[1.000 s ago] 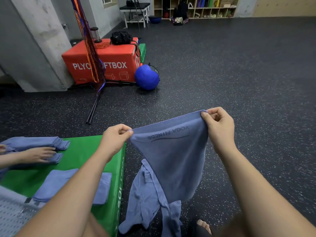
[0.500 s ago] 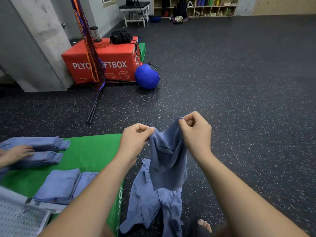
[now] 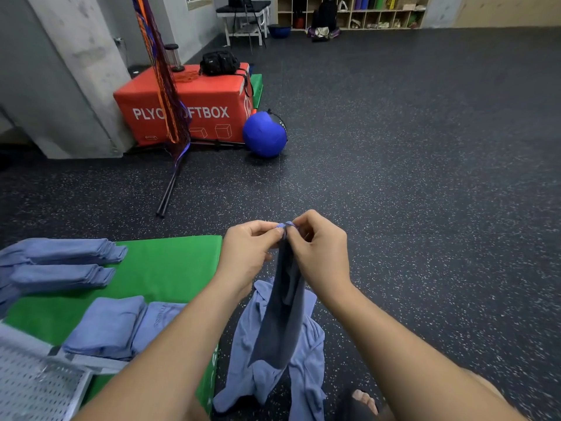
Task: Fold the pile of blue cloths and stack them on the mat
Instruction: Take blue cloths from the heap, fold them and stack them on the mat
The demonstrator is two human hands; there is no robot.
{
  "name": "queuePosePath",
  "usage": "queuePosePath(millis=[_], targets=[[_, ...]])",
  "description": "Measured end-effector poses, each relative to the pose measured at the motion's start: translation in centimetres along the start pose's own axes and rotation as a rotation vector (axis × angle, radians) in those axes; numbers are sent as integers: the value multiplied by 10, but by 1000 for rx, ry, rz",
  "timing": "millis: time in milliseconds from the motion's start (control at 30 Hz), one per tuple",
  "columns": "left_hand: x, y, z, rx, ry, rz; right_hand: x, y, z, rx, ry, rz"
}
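Now your left hand (image 3: 247,253) and right hand (image 3: 320,253) meet with their fingertips touching, both pinching the top edge of one blue cloth (image 3: 282,314), which hangs doubled in a narrow strip straight below the grip. Under its hem the loose pile (image 3: 303,357) lies on the floor. Left of the grip sits the green mat (image 3: 170,268), with folded cloths (image 3: 103,323) on it down-left and two stacks (image 3: 60,262) farther left.

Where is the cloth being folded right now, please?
In the head view the cloth hangs at centre, its top pinched between the left hand and right hand, right of the green mat, over the crumpled cloths.
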State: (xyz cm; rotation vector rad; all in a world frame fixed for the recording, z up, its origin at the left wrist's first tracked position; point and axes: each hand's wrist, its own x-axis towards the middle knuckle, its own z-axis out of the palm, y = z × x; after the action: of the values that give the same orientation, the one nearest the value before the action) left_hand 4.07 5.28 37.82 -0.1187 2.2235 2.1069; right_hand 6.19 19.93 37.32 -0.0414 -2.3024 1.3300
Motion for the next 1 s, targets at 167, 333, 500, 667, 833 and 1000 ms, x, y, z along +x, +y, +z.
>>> queuePosePath(millis=[167,333,500,667,833,1000], targets=[[0,0,0,-12,0,-8,0,1,2,-89,-16,-66],[-1,3,-1,-40,27,35,-4,5,6,-223,-106,-231],[-1,7,-6,41,42,104,-9,0,7,-265,-195,-316],[2,10,-13,233,3,245,-6,1,2,-158,-251,-277],[2,9,-10,405,68,404,-3,2,-5,-172,-255,-304],[2,16,-11,290,7,363,8,10,-11,-160,-143,-269]])
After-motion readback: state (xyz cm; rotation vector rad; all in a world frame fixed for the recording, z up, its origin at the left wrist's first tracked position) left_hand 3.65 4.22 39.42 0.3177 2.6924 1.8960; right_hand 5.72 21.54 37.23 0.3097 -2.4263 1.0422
